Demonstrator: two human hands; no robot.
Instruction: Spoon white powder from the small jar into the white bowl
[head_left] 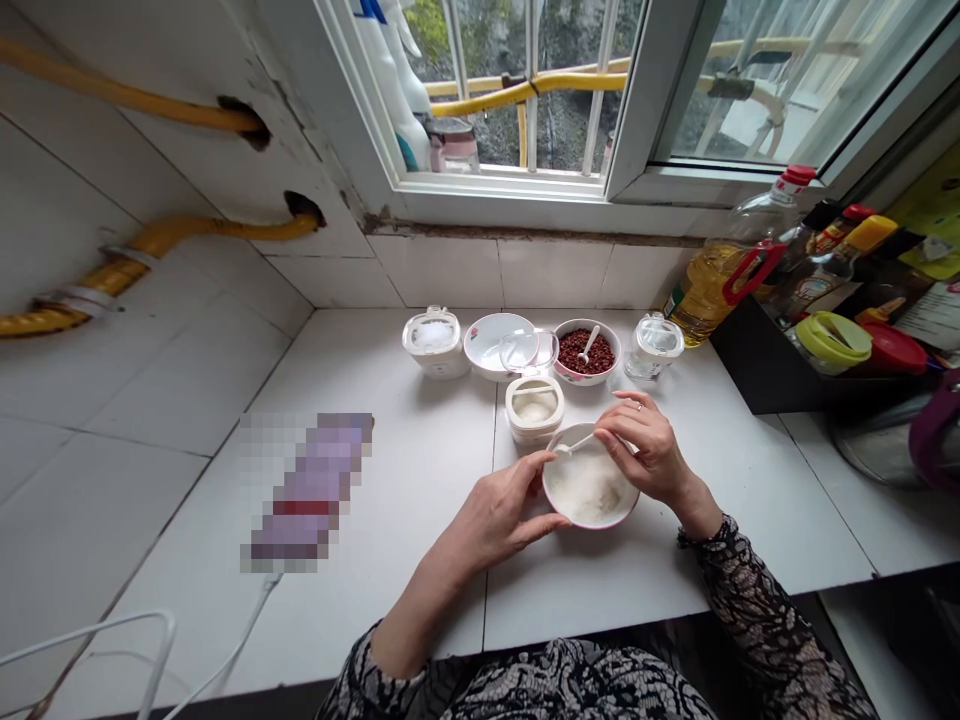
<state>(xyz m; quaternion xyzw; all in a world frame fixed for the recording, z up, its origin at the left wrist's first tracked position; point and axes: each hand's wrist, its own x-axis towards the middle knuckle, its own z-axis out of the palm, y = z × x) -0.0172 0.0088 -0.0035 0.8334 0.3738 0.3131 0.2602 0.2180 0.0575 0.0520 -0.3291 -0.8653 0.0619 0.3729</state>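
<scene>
A bowl of pale white powder or grains (592,490) rests on the white tiled counter. My left hand (514,505) grips its left rim, thumb and fingers around the side. Pinched in my right hand (643,447) is a small white spoon (579,444), its tip over the bowl's upper left part. Just behind the bowl stands an open white container (535,408). Farther back are a lidded container with white contents (435,345), a white bowl (491,348) with a clear lid leaning by it, a bowl of red beans (587,353) holding another spoon, and a clear jar (654,348).
An oil bottle (701,290) and a black box (750,370) of sauce bottles stand at the right. A pixelated purple object (311,490) with a white cable lies at the left. The window is behind the counter.
</scene>
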